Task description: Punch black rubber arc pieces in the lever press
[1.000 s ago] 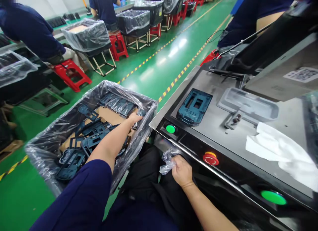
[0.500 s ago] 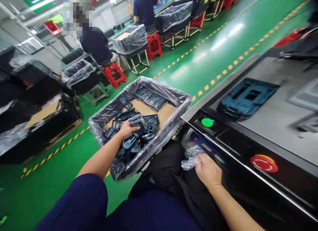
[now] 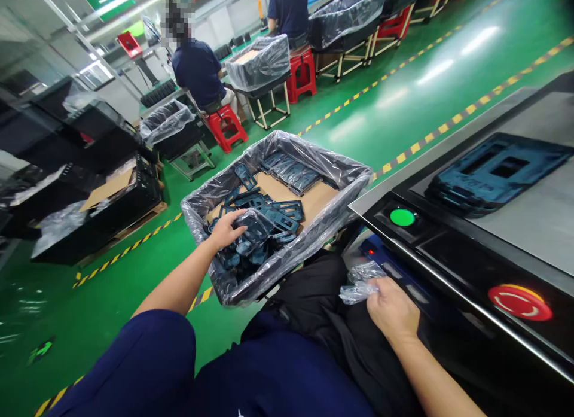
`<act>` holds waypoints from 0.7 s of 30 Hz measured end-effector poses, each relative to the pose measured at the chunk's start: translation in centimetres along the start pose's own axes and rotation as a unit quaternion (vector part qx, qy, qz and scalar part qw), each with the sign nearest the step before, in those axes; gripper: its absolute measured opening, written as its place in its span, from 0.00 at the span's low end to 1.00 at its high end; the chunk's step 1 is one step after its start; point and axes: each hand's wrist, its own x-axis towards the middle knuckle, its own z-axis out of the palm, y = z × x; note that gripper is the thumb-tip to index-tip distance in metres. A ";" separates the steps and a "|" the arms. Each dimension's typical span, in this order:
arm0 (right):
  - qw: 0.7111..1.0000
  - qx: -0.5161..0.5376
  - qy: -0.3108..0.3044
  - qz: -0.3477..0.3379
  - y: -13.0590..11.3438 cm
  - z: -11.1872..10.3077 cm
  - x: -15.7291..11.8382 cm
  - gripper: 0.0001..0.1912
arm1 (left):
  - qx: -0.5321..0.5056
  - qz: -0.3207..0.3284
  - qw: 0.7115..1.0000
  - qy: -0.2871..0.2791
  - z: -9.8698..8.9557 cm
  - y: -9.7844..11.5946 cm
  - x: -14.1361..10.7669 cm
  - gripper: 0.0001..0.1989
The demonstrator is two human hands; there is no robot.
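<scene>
My left hand (image 3: 225, 231) reaches into a bin lined with clear plastic (image 3: 350, 176). Its thumb and fingers grip the near edge of a dark blue-black plastic part in a clear bag (image 3: 259, 224), above a loose heap of similar frame-like parts (image 3: 289, 210). The fingers' undersides are hidden. By my right thigh, my right hand (image 3: 395, 309) is closed on a crumpled clear plastic bag (image 3: 359, 292), beside the machine's front edge. What the bag contains, if anything, does not show.
A large dark blue part image (image 3: 502, 172) fills the screen-like surface at right, above a green button (image 3: 402, 217) and a red emergency stop (image 3: 520, 302). Two people sit at benches behind, on red stools (image 3: 226, 127). Black crates (image 3: 112, 216) stand at left.
The view has swung left, so the scene sits further right. My left hand and the bagged part have shifted slightly left over the heap. My right hand still grips the crumpled bag.
</scene>
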 end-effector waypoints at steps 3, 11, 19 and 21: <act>1.000 0.002 -0.001 0.005 0.0 0.0 0.0 0.12 | -0.005 -0.004 1.000 0.017 -0.1 0.2 -0.3 0.17; 1.000 -0.008 -0.007 0.007 0.0 0.1 0.0 0.11 | -0.036 -0.023 0.996 0.078 0.1 0.5 -0.2 0.13; 1.000 -0.003 0.000 0.008 -0.3 -0.2 -0.1 0.11 | 0.139 -0.019 0.977 0.163 -1.2 -0.4 -0.6 0.09; 1.000 -0.001 0.000 0.009 -0.3 -0.3 -0.2 0.11 | 0.168 -0.007 0.967 0.192 -1.4 -0.5 -0.9 0.09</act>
